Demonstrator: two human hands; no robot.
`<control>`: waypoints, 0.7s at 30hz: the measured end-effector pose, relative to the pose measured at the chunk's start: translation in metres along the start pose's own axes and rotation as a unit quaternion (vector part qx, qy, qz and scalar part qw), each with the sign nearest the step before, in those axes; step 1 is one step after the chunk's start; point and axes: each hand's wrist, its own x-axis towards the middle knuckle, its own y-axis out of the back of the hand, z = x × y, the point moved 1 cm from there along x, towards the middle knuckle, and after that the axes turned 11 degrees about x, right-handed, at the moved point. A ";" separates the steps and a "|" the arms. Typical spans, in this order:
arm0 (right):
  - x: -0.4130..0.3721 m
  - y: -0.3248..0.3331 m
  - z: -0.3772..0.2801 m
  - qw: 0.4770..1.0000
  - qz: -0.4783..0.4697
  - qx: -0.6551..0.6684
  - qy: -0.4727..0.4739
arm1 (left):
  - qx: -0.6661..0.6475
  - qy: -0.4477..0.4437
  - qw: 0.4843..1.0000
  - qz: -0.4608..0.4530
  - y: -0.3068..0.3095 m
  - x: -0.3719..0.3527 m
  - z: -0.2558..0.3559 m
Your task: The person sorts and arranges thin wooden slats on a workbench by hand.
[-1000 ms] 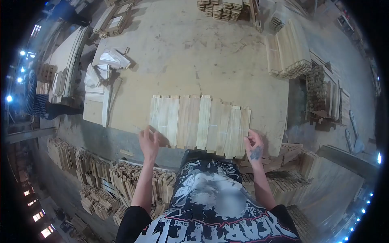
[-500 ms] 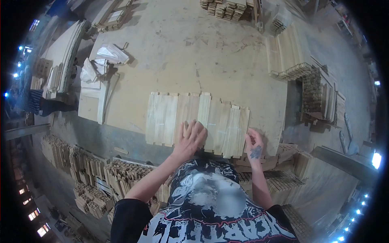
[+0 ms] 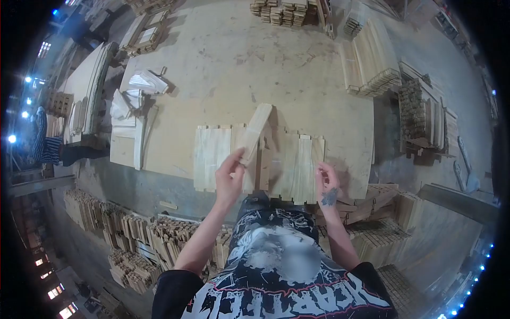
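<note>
My left hand (image 3: 230,178) is closed on the near end of a pale wooden slat (image 3: 258,125). That slat is raised and tilted, its far end pointing away and to the right. Under it lies a row of wooden slats (image 3: 212,157) set side by side on the worktable, with a darker gap or shadow below the lifted piece. At the row's right edge is my right hand (image 3: 326,183), fingers loosely curved and apart from the thumb. Its fingertips are beside or touching the rightmost slat (image 3: 319,149), which stands slightly askew from its neighbours.
The worktable (image 3: 223,74) carries crumpled wrapping (image 3: 146,81) at left and slat stacks (image 3: 284,11) at the far edge. More stacks (image 3: 372,58) stand at right. Bundled slats (image 3: 175,239) stand below the near edge. Another person's striped sleeve (image 3: 52,149) shows far left.
My left hand has lifted a slat out of the row and tilted it, moving slightly left. My right hand has shifted a little left at the row's edge.
</note>
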 end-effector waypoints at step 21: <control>-0.143 -0.080 -0.010 0.942 -0.021 0.148 -0.301 | -0.265 0.175 0.936 0.149 0.124 -0.073 -0.225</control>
